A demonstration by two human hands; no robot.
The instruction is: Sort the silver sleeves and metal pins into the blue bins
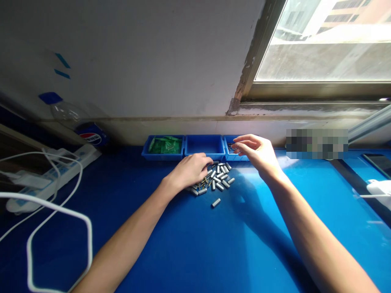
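Observation:
My left hand [192,170] is over the left side of a loose pile of small metal pieces. Its fingers are bent, with thumb and index tips apart; nothing shows between them. The pile mixes short silvery hexagonal standoffs [219,186] with thin brass-coloured screw-like pins [203,184], partly hidden by the hand. One lone standoff [216,203] lies nearer to me. My right hand [255,150] hovers at the right blue bin [228,157], fingers stretched and apart. Small thin metal pieces lie in that bin, partly covered by the fingers.
The left blue bin [146,156] holds green plastic bags; the middle blue bin [204,156] adjoins it. A power strip [69,167], white cables [90,228] and a bottle [91,134] stand left. A phone [378,163] and a white plug [378,187] lie right. Wall and window rise behind.

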